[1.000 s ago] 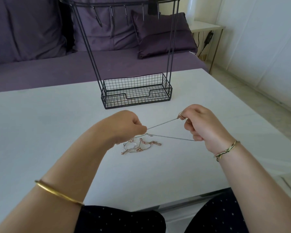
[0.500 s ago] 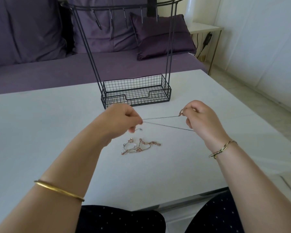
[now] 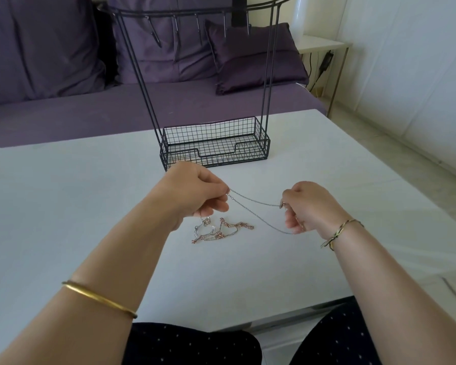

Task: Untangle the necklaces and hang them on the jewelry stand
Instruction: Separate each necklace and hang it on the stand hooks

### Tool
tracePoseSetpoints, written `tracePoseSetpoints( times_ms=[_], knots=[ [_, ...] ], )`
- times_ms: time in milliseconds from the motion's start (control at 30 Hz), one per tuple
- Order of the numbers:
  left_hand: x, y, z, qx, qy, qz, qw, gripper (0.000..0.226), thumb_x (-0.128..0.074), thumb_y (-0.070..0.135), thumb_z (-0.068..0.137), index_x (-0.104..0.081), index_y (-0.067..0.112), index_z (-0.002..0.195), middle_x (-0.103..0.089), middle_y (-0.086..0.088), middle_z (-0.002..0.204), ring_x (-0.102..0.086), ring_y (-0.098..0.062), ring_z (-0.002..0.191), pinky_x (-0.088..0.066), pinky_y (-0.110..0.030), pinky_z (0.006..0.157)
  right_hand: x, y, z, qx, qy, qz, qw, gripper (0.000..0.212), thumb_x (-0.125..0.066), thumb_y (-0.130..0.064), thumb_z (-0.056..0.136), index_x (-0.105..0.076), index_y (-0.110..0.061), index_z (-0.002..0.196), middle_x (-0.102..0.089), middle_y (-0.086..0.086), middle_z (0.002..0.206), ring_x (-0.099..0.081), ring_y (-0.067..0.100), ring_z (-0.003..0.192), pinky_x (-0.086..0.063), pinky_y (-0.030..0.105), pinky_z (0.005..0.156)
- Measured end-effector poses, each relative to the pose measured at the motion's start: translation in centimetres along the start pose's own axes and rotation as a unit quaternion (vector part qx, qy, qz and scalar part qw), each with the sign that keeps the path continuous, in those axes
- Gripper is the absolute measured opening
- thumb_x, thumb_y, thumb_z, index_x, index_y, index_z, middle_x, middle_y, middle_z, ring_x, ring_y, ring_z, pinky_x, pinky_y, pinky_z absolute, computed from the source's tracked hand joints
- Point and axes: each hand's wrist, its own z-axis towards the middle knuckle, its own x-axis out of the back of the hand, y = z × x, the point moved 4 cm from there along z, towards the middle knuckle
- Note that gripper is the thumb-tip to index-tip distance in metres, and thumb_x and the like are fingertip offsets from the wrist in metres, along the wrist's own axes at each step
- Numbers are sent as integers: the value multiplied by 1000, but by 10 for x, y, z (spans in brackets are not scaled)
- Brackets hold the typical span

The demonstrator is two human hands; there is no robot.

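Above the table [image 3: 90, 206], both hands pinch one silver chain [image 3: 256, 201]

No text, label, brand, number or sign was legible anywhere in the frame.

Bright, soft daylight from the frame's right washes the white wall panels [image 3: 419, 75] toward glare. Shadows on the white tabletop [image 3: 63, 206] are faint. Wide-angle distortion bends the frame edges; detail is slightly soft.
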Motion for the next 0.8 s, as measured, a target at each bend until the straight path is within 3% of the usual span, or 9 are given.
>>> tracePoseSetpoints(
  times_ms=[133, 300, 433, 533, 600, 700, 800],
  knots=[
    [6, 0, 0, -1, 38, -29, 999, 4, -65, 1, 85, -67, 4, 83, -71, -7, 69, -69, -7, 57, -49, -16, 44, 10, 5, 3, -12, 20, -93, 995, 14, -42, -14, 79, -49, -9, 69, -57, 13, 65, -54, 28, 57, -45, 33, 61],
    [11, 2, 0, -35, 89, -42, 995, 9, -62, -1, 87, -65, 4, 81, -67, -7, 68, -66, -4, 52, -48, -15, 44, 9, 10, -2, -41, -9, -190, 981, 21, -41, -15, 81, -42, -11, 61, -48, 8, 59, -43, 23, 53, -37, 30, 62],
    [12, 7, -3, -69, 128, -4, 989, 16, -59, 1, 88, -66, 10, 77, -69, -2, 67, -66, -12, 62, -43, -18, 48, 9, 8, -6, -56, -32, -278, 958, 26, -42, -16, 85, -42, -11, 59, -48, 5, 61, -43, 20, 52, -39, 27, 62],
    [8, 10, -4, -61, 93, -33, 993, 16, -55, -1, 90, -67, 7, 82, -70, -4, 73, -66, -6, 58, -39, -15, 44, 6, 5, -9, -66, -45, -335, 939, 24, -45, -19, 85, -45, -12, 62, -49, 3, 64, -45, 19, 55, -37, 23, 58],
    [4, 10, -5, -41, 59, -73, 995, 14, -54, -1, 91, -67, 4, 88, -70, -6, 75, -67, -6, 56, -38, -13, 41, 6, -3, -11, -31, -3, -369, 929, 21, -46, -21, 86, -48, -13, 67, -49, 1, 69, -49, 22, 65, -31, 22, 54],
    [-3, 10, -6, -11, 16, -126, 992, 15, -53, -1, 92, -67, 3, 90, -70, -5, 70, -68, -9, 58, -37, -13, 38, 6, -23, -19, 104, 115, -288, 945, 14, -46, -18, 88, -59, -14, 86, -58, 0, 84, -55, 25, 82, -38, 26, 61],
    [-9, 12, -7, 12, -17, -186, 982, 16, -52, -3, 92, -66, 3, 90, -70, -6, 67, -69, -11, 60, -41, -14, 38, -2, -44, -37, 213, 93, -39, 972, 14, -50, -10, 87, -61, -17, 84, -62, -4, 75, -59, 16, 69, -48, 30, 65]
  ],
)
